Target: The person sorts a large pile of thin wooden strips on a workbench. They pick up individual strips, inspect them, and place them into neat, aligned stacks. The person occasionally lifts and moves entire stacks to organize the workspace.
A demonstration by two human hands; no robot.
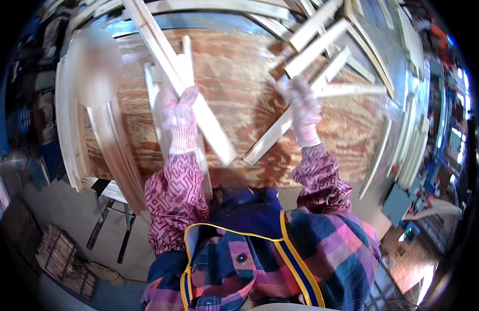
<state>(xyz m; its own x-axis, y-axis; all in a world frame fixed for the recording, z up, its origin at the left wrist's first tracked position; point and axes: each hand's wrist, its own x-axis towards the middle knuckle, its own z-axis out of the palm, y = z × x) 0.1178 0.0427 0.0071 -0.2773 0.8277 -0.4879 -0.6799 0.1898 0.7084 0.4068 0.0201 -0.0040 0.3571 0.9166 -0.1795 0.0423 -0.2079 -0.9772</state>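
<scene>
My left hand (180, 118), in a pink-and-white knit glove, grips a long pale wooden strip (167, 62) that runs diagonally from the upper left down toward the middle of the plywood table (239, 98). My right hand (301, 106), gloved the same way, holds another pale wooden strip (273, 137) that slants from the table's middle up to the right. Both hands are raised over the tabletop, about a forearm's length apart. More short strips (317, 49) lie beyond my right hand.
Curved and straight wooden mouldings (68, 135) lean along the table's left edge, and more mouldings (405, 150) line the right edge. A metal trestle leg (102, 217) stands at lower left. Stacked wood (63, 259) lies on the floor. A blue-green box (400, 205) sits at right.
</scene>
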